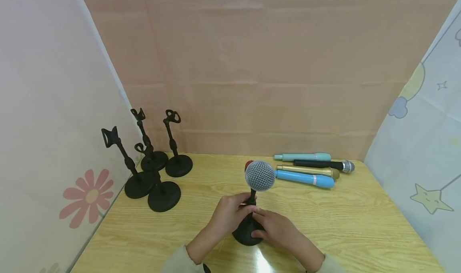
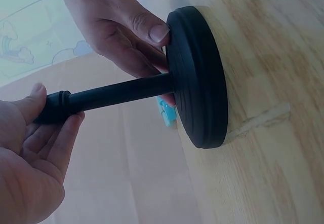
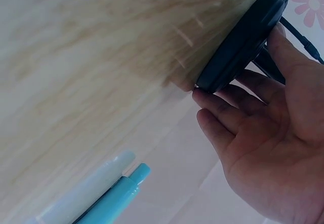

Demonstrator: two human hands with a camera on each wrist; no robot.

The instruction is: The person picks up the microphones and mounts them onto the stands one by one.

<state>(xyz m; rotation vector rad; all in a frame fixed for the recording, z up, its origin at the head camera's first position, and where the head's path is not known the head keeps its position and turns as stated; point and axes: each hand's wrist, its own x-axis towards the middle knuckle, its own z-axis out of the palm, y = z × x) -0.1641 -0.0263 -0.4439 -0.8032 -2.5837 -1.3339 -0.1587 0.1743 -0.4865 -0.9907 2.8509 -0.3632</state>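
A microphone with a silver mesh head (image 1: 260, 176) is at the top of a black desk microphone stand (image 1: 248, 231); its body and the clip are hidden behind the head. My left hand (image 1: 230, 213) grips the stand's post, with thumb and fingers around the collar (image 2: 55, 106) in the left wrist view. At the round base (image 2: 195, 77), my right hand (image 1: 276, 229) holds on, its thumb on the upper face. Fingers of that hand touch the rim of the base (image 3: 243, 41) in the right wrist view. The base appears to stand on the table.
Several empty black stands (image 1: 163, 197) are grouped at the table's left. At the back right lie a teal microphone (image 1: 306, 157), a black one (image 1: 317, 163), a gold one (image 1: 306, 169) and a blue one (image 1: 302, 177). Something red (image 1: 247, 164) shows partly behind the mesh head.
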